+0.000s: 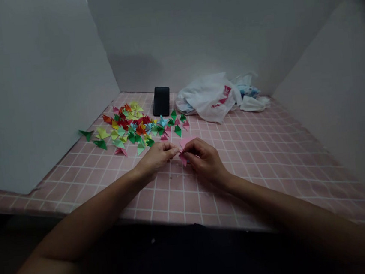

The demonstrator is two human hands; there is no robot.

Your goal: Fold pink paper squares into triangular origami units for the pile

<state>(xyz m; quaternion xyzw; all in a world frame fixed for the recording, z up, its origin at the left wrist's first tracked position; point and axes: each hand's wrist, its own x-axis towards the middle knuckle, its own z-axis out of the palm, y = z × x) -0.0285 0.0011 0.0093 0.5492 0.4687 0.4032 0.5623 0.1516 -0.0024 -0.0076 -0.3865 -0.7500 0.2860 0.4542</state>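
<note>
Pink grid mat [262, 163] is seen below; folded pink paper [183, 158] is pinched by the right hand [205, 160]; the left hand [157, 156] is held beside it, fingers closed, perhaps touching.

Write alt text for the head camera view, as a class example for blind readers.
A right hand holds a pink folded paper with the left hand beside it, above a pink grid-patterned mat. Many colourful folded paper pieces lie in a heap beyond, near a black phone and a white plastic bag.
</note>
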